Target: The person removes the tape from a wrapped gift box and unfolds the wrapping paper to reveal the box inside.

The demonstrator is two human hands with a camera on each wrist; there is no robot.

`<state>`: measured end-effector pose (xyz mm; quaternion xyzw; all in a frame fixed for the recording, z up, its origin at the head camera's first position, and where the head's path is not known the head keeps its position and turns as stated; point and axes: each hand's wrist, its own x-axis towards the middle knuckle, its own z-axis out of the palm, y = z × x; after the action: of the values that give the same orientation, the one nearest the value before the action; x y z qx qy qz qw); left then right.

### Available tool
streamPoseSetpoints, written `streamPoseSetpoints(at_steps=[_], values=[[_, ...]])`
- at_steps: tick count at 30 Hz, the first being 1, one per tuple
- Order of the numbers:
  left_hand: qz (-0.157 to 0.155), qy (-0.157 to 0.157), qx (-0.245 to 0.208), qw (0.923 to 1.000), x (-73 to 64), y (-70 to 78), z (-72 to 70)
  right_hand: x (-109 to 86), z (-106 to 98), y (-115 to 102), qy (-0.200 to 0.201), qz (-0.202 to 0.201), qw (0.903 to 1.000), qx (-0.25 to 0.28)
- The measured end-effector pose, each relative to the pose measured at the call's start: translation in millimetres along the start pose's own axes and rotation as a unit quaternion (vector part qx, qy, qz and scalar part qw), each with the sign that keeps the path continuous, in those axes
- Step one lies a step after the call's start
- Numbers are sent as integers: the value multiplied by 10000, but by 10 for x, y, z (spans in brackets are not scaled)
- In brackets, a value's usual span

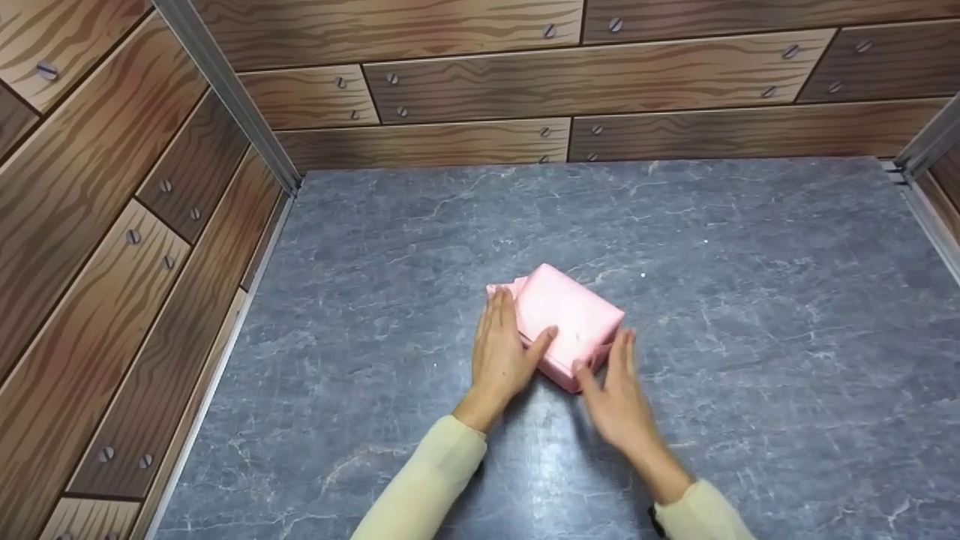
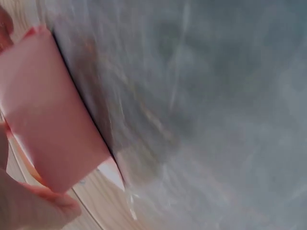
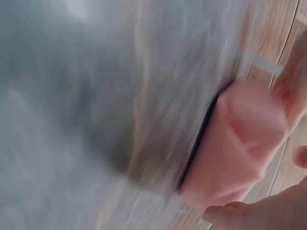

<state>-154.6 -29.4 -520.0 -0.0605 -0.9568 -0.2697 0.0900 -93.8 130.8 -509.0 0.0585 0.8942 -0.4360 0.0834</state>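
Observation:
A box wrapped in pink paper (image 1: 564,306) sits slightly turned on the grey marbled tabletop. My left hand (image 1: 501,366) lies along its left side with straight fingers, the thumb resting over the top edge. At the right side is my right hand (image 1: 619,409), fingers extended along the end and thumb close to the front corner. A loose paper flap (image 1: 498,286) sticks out past the left fingertips. In the right wrist view, folded paper (image 3: 242,139) shows creases at one end of the box. The left wrist view shows a smooth pink side (image 2: 50,112) and the left thumb by its lower edge.
The grey marbled tabletop (image 1: 360,300) spreads around the box. Wood-patterned panels (image 1: 480,82) stand at the back and left, with metal rails (image 1: 232,97) at the corners. Small white specks (image 1: 643,275) lie to the right of the box.

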Motion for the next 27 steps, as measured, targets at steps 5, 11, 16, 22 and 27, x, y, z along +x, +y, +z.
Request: streamPoseSetpoints(at_steps=[5,11,16,22,27], values=[[191,-158,9,9997,54,-39,-33,-105,129,-30,-179,-235,9996,-22],[55,213,259,9994,-68,54,11,32,93,6,-71,-327,9994,32],[-268,691,370,9966,-215,187,64,163,27,60,-109,-470,9988,-12],[-515,896,468,9935,-336,297,98,274,-10,112,-46,-742,9971,-131],[-591,807,388,9942,-342,302,106,298,-35,127,35,-760,9970,-160]])
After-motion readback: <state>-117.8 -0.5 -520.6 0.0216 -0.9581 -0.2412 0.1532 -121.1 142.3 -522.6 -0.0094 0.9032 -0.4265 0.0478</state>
